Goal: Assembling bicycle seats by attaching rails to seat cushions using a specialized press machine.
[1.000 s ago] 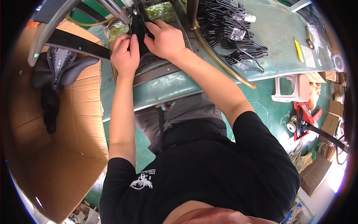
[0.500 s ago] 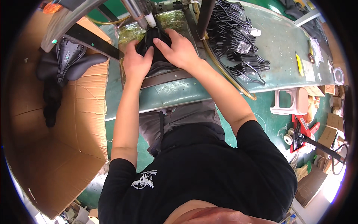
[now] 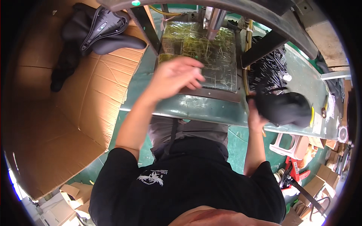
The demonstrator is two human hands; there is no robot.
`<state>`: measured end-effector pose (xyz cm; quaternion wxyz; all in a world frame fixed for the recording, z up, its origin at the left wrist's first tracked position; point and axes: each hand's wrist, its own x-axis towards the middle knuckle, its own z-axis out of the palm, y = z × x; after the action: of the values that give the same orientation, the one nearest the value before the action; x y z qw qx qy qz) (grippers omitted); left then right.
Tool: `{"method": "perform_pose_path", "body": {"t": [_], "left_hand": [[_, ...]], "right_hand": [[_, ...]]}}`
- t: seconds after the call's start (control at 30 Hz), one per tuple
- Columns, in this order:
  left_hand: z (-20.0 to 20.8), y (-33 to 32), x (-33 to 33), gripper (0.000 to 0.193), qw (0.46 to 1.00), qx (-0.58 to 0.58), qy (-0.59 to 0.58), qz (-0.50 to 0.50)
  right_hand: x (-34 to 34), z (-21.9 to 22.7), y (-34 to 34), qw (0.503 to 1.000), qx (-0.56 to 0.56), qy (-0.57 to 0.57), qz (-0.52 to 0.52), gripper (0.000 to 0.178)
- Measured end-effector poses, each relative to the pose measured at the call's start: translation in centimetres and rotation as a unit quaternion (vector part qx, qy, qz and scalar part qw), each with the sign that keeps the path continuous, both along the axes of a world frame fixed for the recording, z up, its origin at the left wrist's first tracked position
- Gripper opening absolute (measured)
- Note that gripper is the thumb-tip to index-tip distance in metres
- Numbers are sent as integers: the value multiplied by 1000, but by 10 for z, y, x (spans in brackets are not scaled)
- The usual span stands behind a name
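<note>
In my right hand is a black bicycle saddle, lifted over the right part of the bench; the saddle hides most of the fingers and is blurred. My left hand hovers above the front of a film-wrapped pad. Its fingers are loosely bent and apart, with nothing seen in them, though motion smears them a little. Above the pad's far side a metal press rod points down, with no saddle under it.
A cardboard box on the left holds several black saddles. Dark frame bars stand around the pad. Beyond the right bar lies a heap of black forked parts on the green bench. A stool stands on the floor at right.
The saddle has left the spot under the press rod and moved to the right in my right hand. My left hand has let go of it and drawn back toward me. The view has shifted.
</note>
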<state>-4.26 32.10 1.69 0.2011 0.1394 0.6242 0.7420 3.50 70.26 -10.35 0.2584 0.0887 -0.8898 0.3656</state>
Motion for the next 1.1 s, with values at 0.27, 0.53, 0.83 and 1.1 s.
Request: {"method": "perform_pose_path", "body": {"t": [0.27,0.53,0.83,1.1], "left_hand": [[-71,-165,-101,54,548,-681,430,224],[-59,-192,-109,66,516,-731,421,150],[47,-166,-17,45,857,-306,306,278],[26,5,-4,46,850,-325,378,-169]], "right_hand": [[-121,162,102,821,-558,59,-108,42],[-71,155,101,979,13,-148,-138,23],[41,104,77,912,341,-217,-68,69],[42,122,75,954,192,-226,-44,70]]}}
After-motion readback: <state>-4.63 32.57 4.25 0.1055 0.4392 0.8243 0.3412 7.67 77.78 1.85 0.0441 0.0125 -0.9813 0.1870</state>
